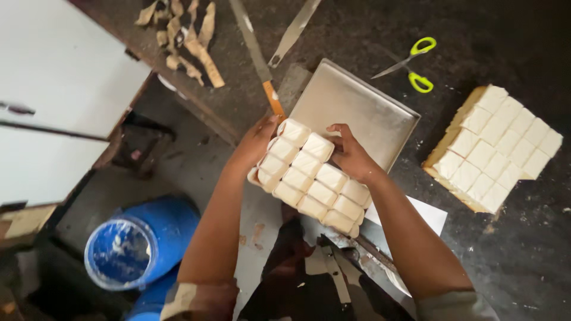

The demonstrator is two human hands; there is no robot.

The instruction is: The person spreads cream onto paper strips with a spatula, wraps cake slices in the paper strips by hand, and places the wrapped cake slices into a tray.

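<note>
Both my hands hold up a clear plastic pack of several pale cream square pieces (pixel 312 176), set in rows. My left hand (pixel 257 142) grips the pack's left end, fingers curled under it. My right hand (pixel 351 156) holds its upper right edge, fingers over the top. The pack hangs above the near corner of a bare metal tray (pixel 363 110) on the dark worktop. A slab of the same cream squares, cut into a grid (pixel 496 148), lies on the worktop to the right.
Yellow-handled scissors (pixel 416 62) lie beyond the tray. A long knife with an orange handle (pixel 259 59) and a second blade (pixel 294 30) lie at the back. Brown trimmings (pixel 187 35) sit at the far left. A blue bucket (pixel 140 244) stands on the floor. White paper (pixel 425 214) lies near me.
</note>
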